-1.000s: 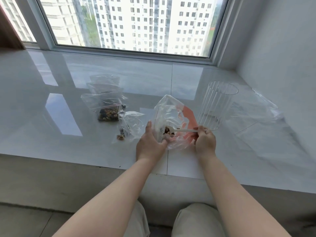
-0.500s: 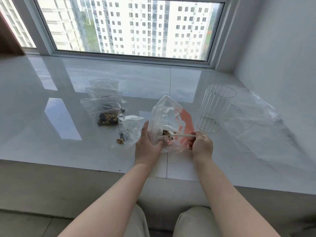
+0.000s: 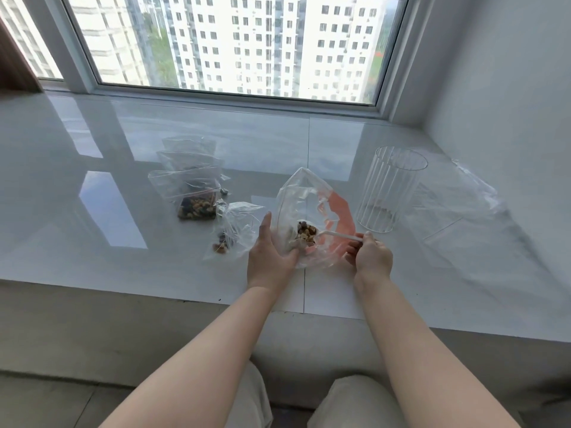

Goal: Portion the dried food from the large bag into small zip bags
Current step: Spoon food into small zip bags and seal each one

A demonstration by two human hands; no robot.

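Observation:
A large clear bag [image 3: 304, 202] with an orange patch stands open on the glossy sill. My left hand [image 3: 270, 251] grips its left side and lower edge. My right hand [image 3: 370, 253] pinches the handle of a white plastic spoon [image 3: 338, 235], whose bowl sits inside the bag under a heap of brown dried food [image 3: 306, 231]. Left of the bag lies a small zip bag [image 3: 233, 231] with a little food in it. Farther left lies a fuller zip bag [image 3: 193, 196], with two more small bags [image 3: 188, 149] behind it.
A clear ribbed cup [image 3: 387, 188] stands right of the big bag. Crumpled clear plastic sheeting [image 3: 469, 208] lies by the right wall. The sill's front edge [image 3: 154, 293] drops just before my knees. A window runs along the back.
The spoon has come up inside the bag with a heap of food on it. Both hands stayed on the bag and spoon handle.

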